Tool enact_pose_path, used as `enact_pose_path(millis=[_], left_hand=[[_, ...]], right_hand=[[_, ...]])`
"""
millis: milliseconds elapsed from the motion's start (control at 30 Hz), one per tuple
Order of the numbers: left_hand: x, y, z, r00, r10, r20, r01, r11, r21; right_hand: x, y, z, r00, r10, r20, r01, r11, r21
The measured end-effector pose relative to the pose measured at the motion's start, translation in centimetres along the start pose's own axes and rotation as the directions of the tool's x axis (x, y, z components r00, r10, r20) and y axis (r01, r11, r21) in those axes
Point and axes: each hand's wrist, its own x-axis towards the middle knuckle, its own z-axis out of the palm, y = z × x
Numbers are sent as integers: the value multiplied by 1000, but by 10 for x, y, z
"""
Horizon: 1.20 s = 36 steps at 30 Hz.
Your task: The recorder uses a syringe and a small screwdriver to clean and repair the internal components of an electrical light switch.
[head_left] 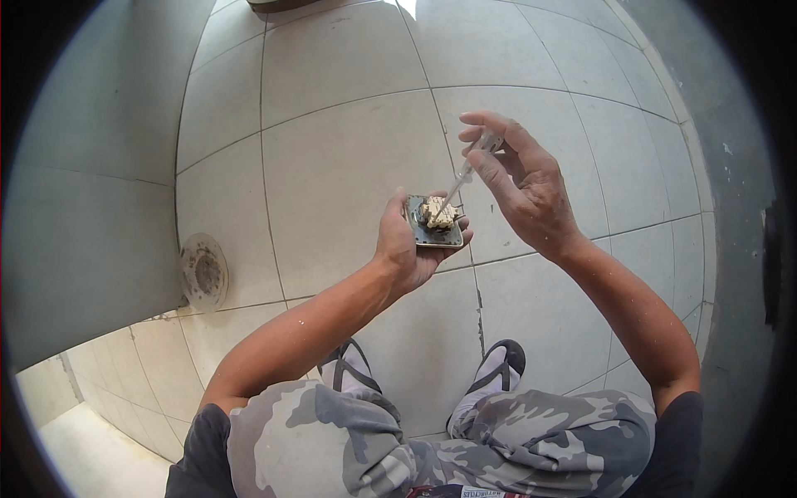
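Note:
My left hand [404,249] holds a small square electrical wall plate [437,237], its back turned up, thumb along one edge and fingers beneath. A cream block [439,213] with dark and metal parts rises from its middle; whether it is a switch or a socket I cannot tell. In my right hand [531,187] is a screwdriver [465,173] with a clear handle, held between thumb and fingers. The shaft slants down to the left, and its tip meets the cream block. Exactly where the tip sits is too small to make out.
Large pale floor tiles [349,166] lie below my hands. A stained round translucent dish or lid [203,272] is by the grey panel [91,191] at left. My sandalled feet [490,373] are near, and a grey wall [739,166] runs along the right.

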Motion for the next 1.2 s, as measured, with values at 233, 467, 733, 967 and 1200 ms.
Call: enact_pose_path(millis=[233,467,733,967,1200], left_hand=[[-3,1,2,999,1,-51,-1,1000,-8],[-2,1,3,999,-6,-46,5,1000,-24],[-1,2,1,1000,-6,-21,5,1000,-30],[-1,1,0,998,2,-64,-2,1000,5],[1,1,0,999,4,-32,-4,1000,12]], right_hand=[[-1,-3,1,1000,-25,5,25,997,80],[1,-5,-1,987,-86,135,113,971,-209],[-2,-3,11,999,-36,-17,36,999,19],[1,-4,1,997,36,73,-35,999,-21],[2,-3,1,994,-64,89,73,992,-98]])
